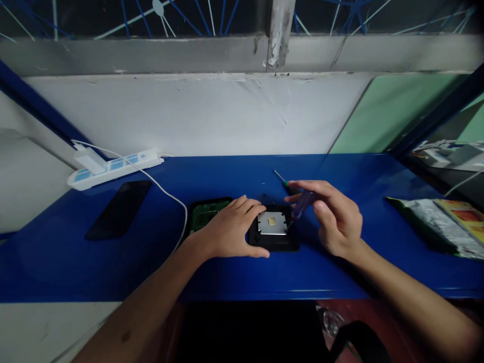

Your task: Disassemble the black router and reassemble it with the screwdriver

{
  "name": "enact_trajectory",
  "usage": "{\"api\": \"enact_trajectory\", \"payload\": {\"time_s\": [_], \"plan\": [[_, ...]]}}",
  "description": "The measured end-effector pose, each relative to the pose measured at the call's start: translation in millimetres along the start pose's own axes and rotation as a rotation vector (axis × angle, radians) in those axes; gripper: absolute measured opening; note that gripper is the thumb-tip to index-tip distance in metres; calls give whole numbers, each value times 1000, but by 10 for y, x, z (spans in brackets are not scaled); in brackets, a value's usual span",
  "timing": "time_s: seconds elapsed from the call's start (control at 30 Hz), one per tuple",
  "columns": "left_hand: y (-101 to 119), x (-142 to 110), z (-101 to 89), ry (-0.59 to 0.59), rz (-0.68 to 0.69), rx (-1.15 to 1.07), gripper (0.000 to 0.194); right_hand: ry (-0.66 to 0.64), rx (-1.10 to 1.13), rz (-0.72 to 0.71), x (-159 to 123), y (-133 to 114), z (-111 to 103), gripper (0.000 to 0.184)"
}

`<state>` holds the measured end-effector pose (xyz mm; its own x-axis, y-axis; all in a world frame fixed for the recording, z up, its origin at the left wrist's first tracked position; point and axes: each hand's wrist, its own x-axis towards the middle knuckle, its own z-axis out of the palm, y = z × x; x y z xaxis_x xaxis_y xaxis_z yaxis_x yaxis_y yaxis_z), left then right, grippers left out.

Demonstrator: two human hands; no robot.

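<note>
the left hand (230,229) lies flat on a black square case (273,232) at the middle of the blue table (113,262), fingers pinning its left edge. the right hand (336,219) grips a screwdriver (298,204) with a translucent purple handle, tip at the case's right edge. the thin tip could slip and scratch the shiny metal plate (272,223), or tiny screws could roll off the smooth tabletop.

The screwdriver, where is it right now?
In the head view, the screwdriver is in the right hand, right of centre on the blue table, its tip down by the black device that the left hand steadies.
</note>
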<state>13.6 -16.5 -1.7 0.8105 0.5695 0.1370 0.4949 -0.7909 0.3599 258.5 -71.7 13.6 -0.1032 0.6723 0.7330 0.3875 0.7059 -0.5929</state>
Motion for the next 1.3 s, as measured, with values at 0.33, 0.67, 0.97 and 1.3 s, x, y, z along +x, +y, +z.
{"api": "enact_trajectory", "payload": {"time_s": [0.33,0.67,0.97,1.3], "plan": [[6,10,-17,-23,-1,22,95,62,-72,-68,10,56,10,42],[-7,7,-2,-26,-13,21,96,-4,-60,-78,25,-21,-1,43],[9,7,-17,-19,-9,34,94,65,-113,-180,51,63,16,44],[-8,2,1,-28,-22,22,98,0,-19,-94,16,16,-1,34]]}}
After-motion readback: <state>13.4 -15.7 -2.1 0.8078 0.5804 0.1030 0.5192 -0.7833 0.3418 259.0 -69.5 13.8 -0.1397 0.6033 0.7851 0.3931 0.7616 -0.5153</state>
